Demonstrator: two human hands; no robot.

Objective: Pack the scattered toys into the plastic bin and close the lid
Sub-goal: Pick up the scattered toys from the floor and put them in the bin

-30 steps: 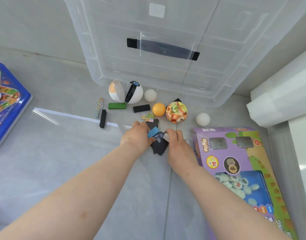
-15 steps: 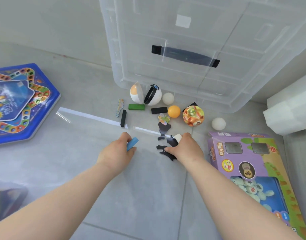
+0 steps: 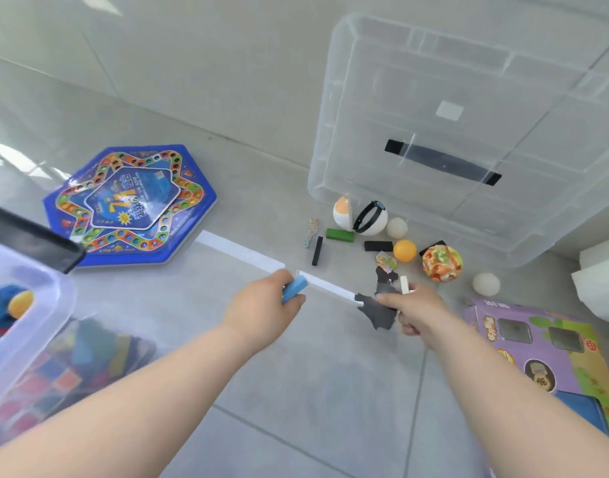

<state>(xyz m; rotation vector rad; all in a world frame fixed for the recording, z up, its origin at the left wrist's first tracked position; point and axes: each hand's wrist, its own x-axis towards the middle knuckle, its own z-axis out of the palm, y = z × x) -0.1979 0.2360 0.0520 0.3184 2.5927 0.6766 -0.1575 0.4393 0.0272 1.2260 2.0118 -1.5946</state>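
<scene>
As both my arms stretched out over the grey tiled floor, my left hand had its fingers clenched round a small blue block. My right hand was grasping a bunch of dark jigsaw pieces between thumb and fingers, with a white block standing up at the fingertips.

Beyond my hands more toys lay scattered: a green block, two black blocks, an orange ball, a patterned ball, two white balls, a split-open white capsule ball, and loose printed jigsaw pieces.

At my far left the plastic bin sat with coloured toys already inside. A blue hexagonal board game lay just beyond it. A large clear plastic tub with a black strip stood near the wall, close behind the balls. A purple game box lay on the floor under my right forearm.
</scene>
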